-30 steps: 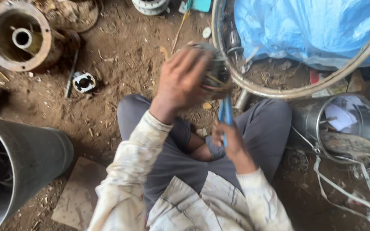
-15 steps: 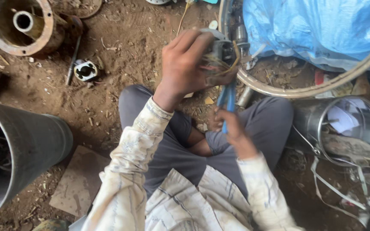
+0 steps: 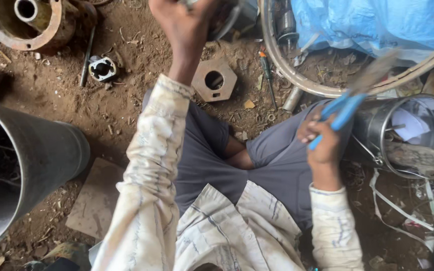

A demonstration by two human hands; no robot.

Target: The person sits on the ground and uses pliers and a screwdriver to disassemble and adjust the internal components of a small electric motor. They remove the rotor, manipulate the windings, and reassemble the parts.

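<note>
The right hand [image 3: 322, 143] holds blue-handled pliers [image 3: 345, 108] tightly, the left hand [image 3: 187, 25] grasps a metal part [image 3: 227, 20] that may slip onto the dirt floor [image 3: 126, 115].

My left hand [image 3: 187, 25] is raised high, fingers curled shut, arm extended. My right hand [image 3: 321, 140] sits lower, fist closed, wrist bent inward.

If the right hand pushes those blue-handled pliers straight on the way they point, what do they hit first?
Probably the curved metal rim, just past the pliers held in the right hand, with the blue tarp beyond it. The pliers' tip is blurred and depth is unclear.
</note>
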